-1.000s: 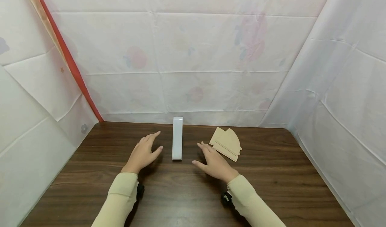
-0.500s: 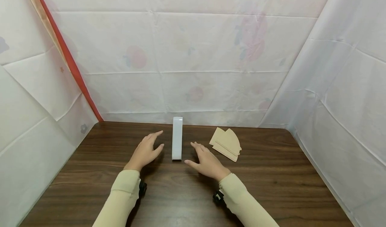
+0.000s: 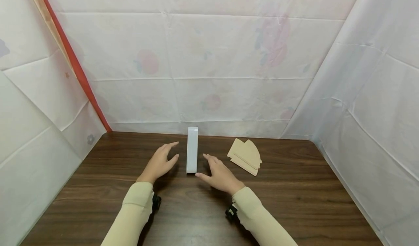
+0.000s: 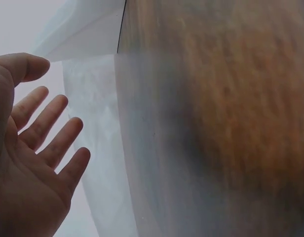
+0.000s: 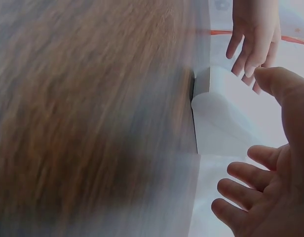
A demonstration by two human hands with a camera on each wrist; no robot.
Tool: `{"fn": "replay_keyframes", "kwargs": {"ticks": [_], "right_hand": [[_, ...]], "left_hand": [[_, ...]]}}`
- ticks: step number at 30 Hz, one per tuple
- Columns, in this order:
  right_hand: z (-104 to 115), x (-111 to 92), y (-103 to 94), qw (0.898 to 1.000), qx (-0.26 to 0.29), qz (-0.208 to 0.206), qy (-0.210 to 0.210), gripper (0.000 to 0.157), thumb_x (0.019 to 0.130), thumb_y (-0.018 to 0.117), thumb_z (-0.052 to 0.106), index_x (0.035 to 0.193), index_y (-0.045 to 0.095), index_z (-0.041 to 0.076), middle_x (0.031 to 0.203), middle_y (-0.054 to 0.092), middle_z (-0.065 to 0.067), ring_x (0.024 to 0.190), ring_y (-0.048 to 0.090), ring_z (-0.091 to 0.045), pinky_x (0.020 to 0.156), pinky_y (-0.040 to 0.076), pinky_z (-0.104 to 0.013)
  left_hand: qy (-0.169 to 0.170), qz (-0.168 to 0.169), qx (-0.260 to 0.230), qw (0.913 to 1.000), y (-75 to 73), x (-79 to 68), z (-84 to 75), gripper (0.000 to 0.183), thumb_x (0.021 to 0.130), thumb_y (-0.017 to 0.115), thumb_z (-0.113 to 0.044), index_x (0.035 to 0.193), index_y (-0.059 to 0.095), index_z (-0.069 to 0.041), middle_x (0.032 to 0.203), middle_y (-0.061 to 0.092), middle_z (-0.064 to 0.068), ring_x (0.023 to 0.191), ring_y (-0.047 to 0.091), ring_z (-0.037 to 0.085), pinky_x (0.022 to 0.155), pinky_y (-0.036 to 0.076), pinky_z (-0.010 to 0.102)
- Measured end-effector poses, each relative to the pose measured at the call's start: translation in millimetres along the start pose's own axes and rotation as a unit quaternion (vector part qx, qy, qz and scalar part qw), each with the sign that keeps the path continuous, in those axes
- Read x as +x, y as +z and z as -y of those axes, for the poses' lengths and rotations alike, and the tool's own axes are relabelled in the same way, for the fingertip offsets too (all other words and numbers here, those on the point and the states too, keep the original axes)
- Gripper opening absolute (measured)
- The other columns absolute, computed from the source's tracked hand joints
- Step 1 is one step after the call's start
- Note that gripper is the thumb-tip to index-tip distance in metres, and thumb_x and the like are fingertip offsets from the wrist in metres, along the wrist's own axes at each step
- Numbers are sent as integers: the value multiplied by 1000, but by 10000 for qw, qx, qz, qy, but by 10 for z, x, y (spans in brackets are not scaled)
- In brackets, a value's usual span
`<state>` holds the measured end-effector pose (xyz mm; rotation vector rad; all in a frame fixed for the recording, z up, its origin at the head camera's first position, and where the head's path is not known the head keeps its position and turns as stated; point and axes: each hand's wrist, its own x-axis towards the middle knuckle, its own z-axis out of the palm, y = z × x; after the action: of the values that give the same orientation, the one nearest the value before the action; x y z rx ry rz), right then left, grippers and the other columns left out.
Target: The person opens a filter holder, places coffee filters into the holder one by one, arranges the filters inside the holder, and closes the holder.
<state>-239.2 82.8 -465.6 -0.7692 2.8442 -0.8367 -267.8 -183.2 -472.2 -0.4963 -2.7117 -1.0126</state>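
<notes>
A narrow white box-like thing (image 3: 192, 149) stands on the table between my hands. In the right wrist view this white thing (image 5: 218, 116) shows a broad side with a rounded edge. To its left is my left hand (image 3: 159, 162), thumb and fingers spread and holding nothing. My right hand (image 3: 220, 174) is on the other side, its thumb tip right at the white thing's lower right corner in the head view. Both palms face inward. Right of my right hand lie several tan, fan-shaped paper coffee filters (image 3: 246, 156), overlapping one another.
The dark wood-grain table (image 3: 311, 195) reaches back to a pale patterned cloth (image 3: 209, 64). White cloth also hangs at both sides, with a red strip (image 3: 76, 64) at the left corner. Dark wrist devices sit under both cuffs.
My right hand has moved left, away from the coffee filters and up to the white thing. My left hand has shifted slightly right, towards it. The white thing and filters have stayed put.
</notes>
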Motion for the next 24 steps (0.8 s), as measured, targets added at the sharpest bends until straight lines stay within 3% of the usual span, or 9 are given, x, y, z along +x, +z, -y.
{"fn": "replay_keyframes", "kwargs": {"ticks": [15, 24], "right_hand": [[71, 132, 119, 9995, 255, -49, 194, 86, 96, 61, 55, 156, 28, 2, 153, 38, -19, 139, 40, -32, 108, 39, -45], [92, 188, 164, 9985, 396, -202, 305, 87, 95, 65, 52, 154, 29, 0, 150, 40, -22, 138, 40, -34, 108, 39, -46]], "left_hand": [[-206, 197, -857, 9959, 72, 137, 24, 51, 102, 60, -18, 149, 43, -5, 144, 49, 22, 133, 44, 42, 102, 39, 62], [-529, 352, -1285, 9897, 124, 219, 51, 50, 104, 57, -19, 150, 41, -7, 145, 49, 20, 135, 44, 40, 106, 36, 60]]}}
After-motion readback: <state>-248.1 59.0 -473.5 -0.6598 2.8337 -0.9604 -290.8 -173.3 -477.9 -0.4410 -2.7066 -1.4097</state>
